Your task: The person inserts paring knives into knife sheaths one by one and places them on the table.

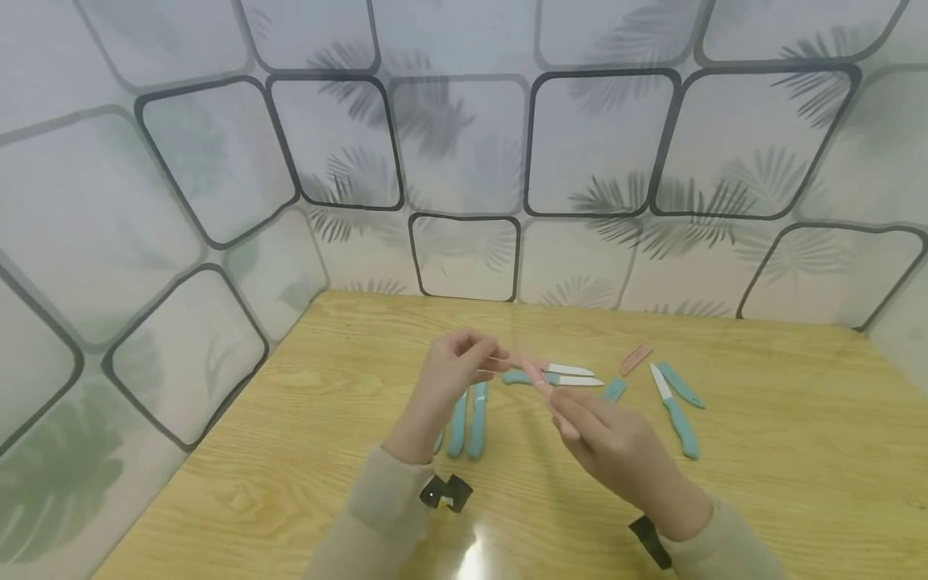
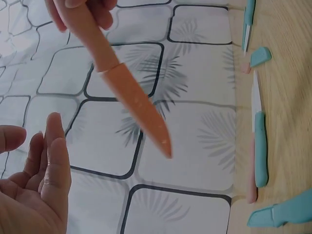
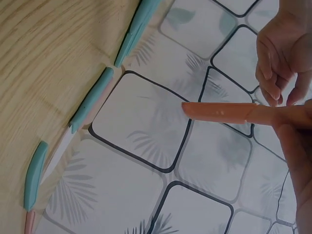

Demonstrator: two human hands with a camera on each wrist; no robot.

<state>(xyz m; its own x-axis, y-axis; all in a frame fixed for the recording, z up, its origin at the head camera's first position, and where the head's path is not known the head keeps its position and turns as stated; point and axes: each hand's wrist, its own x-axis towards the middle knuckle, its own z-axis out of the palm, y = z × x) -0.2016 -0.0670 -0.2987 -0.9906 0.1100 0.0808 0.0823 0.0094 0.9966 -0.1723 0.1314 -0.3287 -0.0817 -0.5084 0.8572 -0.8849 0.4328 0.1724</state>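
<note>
Right hand grips the sheathed pink knife, tip pointing away.

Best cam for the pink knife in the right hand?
Left wrist: it shows the pink knife from the right hand down to its tip, unobstructed. Right wrist shows it too, but its handle runs off the frame edge. Head shows it small and blurry.

- Sheath of the held knife: smooth plastic.
- Teal handle at right, likewise plastic-looking, meets a smooth white blade.
- Wood-grained worktop gleams glossy on the near side.
- Sleeves of matt cloth.
</note>
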